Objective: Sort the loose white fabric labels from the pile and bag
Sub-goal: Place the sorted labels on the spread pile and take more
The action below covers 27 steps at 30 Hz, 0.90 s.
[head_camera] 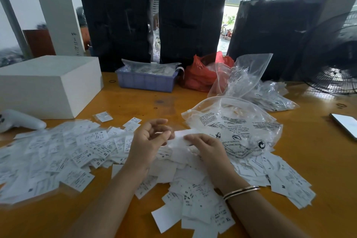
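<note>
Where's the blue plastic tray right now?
In the head view the blue plastic tray sits at the far middle of the wooden table, between the white box on its left and the red bag on its right.

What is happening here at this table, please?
A person is sorting white fabric labels heaped on a wooden table. Both hands hold one white label: the left hand pinches its left end, the right hand its right side. A clear printed bag lies just beyond.
</note>
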Each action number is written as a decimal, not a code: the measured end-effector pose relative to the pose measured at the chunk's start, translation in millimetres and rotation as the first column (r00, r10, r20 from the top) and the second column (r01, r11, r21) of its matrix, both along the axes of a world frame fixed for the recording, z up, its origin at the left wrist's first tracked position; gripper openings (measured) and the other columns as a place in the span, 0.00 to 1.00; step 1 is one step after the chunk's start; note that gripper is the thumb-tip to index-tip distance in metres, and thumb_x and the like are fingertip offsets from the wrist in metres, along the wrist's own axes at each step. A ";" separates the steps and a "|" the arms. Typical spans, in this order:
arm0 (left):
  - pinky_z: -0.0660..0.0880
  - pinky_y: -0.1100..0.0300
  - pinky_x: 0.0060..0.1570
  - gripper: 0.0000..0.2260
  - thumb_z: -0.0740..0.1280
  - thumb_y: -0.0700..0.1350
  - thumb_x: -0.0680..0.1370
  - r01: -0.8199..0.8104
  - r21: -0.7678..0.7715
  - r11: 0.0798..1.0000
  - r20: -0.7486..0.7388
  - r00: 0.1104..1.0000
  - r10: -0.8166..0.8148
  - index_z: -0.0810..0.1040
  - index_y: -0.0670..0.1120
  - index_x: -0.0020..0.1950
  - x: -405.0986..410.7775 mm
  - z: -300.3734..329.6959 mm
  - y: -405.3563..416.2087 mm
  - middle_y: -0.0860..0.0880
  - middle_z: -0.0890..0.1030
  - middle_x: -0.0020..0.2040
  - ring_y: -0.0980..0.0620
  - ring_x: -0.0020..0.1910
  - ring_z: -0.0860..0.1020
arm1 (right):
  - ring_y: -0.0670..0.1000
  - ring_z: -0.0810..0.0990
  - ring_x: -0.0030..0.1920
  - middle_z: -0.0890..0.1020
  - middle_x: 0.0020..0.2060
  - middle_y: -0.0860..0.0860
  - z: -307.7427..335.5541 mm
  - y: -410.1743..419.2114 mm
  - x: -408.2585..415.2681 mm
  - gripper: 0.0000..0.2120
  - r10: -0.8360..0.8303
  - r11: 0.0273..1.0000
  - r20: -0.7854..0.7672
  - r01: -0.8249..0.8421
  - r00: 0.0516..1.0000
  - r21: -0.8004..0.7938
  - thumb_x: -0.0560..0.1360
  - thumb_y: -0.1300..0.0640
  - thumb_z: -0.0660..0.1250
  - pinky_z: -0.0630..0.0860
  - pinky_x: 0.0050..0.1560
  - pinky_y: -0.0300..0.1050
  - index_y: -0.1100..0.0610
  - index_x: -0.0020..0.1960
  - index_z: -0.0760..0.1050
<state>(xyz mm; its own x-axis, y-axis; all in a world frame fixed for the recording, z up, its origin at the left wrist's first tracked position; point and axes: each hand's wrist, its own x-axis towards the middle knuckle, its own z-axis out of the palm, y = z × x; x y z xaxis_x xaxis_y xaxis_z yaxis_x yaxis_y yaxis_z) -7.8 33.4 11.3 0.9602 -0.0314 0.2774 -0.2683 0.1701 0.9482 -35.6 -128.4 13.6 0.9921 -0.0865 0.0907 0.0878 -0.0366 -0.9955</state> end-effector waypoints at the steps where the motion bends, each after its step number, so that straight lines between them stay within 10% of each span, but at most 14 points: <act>1: 0.76 0.67 0.39 0.11 0.68 0.36 0.75 0.024 0.022 0.999 -0.009 1.000 -0.024 0.78 0.49 0.54 -0.8 0.8 -0.1 0.51 0.84 0.42 0.52 0.44 0.83 | 0.49 0.83 0.41 0.85 0.39 0.50 0.6 -0.3 0.0 0.07 -0.025 1.000 0.003 0.025 1.000 0.018 0.73 0.52 0.70 0.78 0.45 0.43 0.54 0.41 0.84; 6: 0.77 0.59 0.42 0.20 0.74 0.56 0.67 0.221 0.172 0.960 -0.171 0.966 -0.192 0.77 0.54 0.56 -4.9 3.4 0.9 0.50 0.84 0.41 0.51 0.42 0.83 | 0.43 0.76 0.31 0.81 0.30 0.48 -2.6 3.3 1.0 0.10 -0.084 0.985 0.076 0.094 0.994 -0.147 0.73 0.52 0.71 0.72 0.34 0.35 0.56 0.36 0.82; 10: 0.76 0.67 0.38 0.09 0.74 0.50 0.70 0.099 0.285 0.953 -0.146 0.987 -0.059 0.80 0.52 0.49 -4.6 1.3 -2.8 0.53 0.84 0.40 0.57 0.38 0.82 | 0.39 0.74 0.30 0.80 0.28 0.43 -3.3 6.0 0.4 0.08 -0.069 0.975 0.127 0.094 0.989 -0.201 0.73 0.52 0.70 0.69 0.31 0.32 0.51 0.36 0.82; 21: 0.76 0.68 0.35 0.06 0.69 0.44 0.72 0.024 -0.108 0.994 -0.240 0.970 -0.049 0.80 0.45 0.47 -4.2 8.3 1.5 0.48 0.85 0.42 0.54 0.40 0.83 | 0.47 0.81 0.38 0.83 0.38 0.49 -4.2 -2.7 0.3 0.24 -0.162 0.977 0.287 0.113 0.944 0.180 0.75 0.70 0.65 0.77 0.42 0.37 0.42 0.59 0.70; 27: 0.76 0.68 0.34 0.13 0.71 0.49 0.65 0.035 -0.140 0.989 -0.230 0.971 -0.067 0.80 0.45 0.46 -3.5 8.2 2.1 0.47 0.85 0.42 0.54 0.39 0.83 | 0.46 0.80 0.42 0.82 0.38 0.45 0.0 -3.0 -3.0 0.25 -0.182 0.977 0.321 0.135 0.929 0.163 0.72 0.77 0.61 0.77 0.41 0.36 0.49 0.34 0.82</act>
<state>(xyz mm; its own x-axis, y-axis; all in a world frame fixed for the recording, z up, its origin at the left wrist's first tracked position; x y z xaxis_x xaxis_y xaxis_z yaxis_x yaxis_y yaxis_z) -11.4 35.5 19.5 0.9969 -0.0594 0.0510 -0.0303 0.3079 0.9510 -38.6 -131.4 13.6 0.8793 -0.2745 0.3892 0.4186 0.0556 -0.9065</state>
